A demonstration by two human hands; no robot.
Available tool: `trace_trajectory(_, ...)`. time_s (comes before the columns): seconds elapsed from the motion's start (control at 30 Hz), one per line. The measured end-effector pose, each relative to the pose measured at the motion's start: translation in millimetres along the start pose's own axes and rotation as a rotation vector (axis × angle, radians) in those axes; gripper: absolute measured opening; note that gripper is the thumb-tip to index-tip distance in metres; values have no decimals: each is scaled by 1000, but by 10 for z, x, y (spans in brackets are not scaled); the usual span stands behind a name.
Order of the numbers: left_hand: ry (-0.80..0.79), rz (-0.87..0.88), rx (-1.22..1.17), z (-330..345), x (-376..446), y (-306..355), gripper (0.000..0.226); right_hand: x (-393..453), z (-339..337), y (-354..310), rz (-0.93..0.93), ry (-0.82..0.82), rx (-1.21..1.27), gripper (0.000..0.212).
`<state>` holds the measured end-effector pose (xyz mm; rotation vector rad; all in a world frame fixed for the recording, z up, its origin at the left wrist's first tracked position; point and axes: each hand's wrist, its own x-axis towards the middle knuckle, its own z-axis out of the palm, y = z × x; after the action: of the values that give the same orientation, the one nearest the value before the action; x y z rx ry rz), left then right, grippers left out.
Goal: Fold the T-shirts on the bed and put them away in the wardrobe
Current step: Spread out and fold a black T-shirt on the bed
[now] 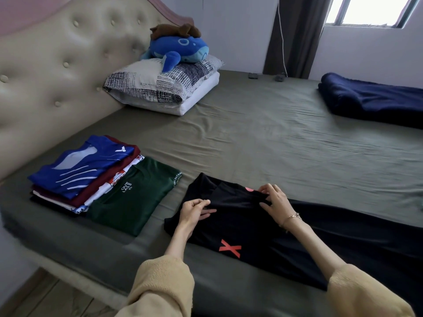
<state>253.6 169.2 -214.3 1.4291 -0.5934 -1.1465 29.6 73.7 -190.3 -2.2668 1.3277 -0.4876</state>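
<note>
A black T-shirt (242, 223) with a red X print lies across the near edge of the bed (263, 138). My left hand (195, 210) pinches a fold of its fabric near the collar end. My right hand (275, 201) pinches the same fold a little farther right. To the left lies a folded green T-shirt (135, 197). Beside it stands a stack of folded T-shirts (80, 172) with a blue one on top. The wardrobe is not in view.
Two stacked pillows (164, 85) with a blue plush toy (180, 50) sit by the padded headboard (57, 69). A folded navy blanket (373, 99) lies at the far right. The olive sheet stretches between them. A window (368, 10) and dark curtain (295, 35) stand behind.
</note>
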Motion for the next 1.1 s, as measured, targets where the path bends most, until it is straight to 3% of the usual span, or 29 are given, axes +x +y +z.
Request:
trace_trajectory(0.13,44,31,51,14,-31,14,13,-118,-53,84,37,43,23,26)
trace_trajectory(0.3,240,125,120,124,-101,9,17,-411,-195,285,190,149,-110,26)
trace_trajectory(0.43,537,298,638,329,-239,-26,26,-777,-435,660,476,310,-191,31)
trace_trajectory(0.5,601,389,894,465,-302,-41,30,-1000,-565,902,665,367,-205,34)
trace_trajectory(0.6,469,517,1137,734,-391,-86,35,-1313,-710,1254,829,412,-233,34)
trace_trajectory(0.77,0,599,1475,1354,-556,-259,47,-1644,-946,1542,905,493,-226,27)
trace_trajectory(0.93,-319,622,1567,1917,-739,-470,50,-1854,-1175,1711,828,393,-243,22)
trace_trajectory(1.1,-239,679,1488,2145,-757,-525,48,-1928,-1245,1761,766,315,-444,28)
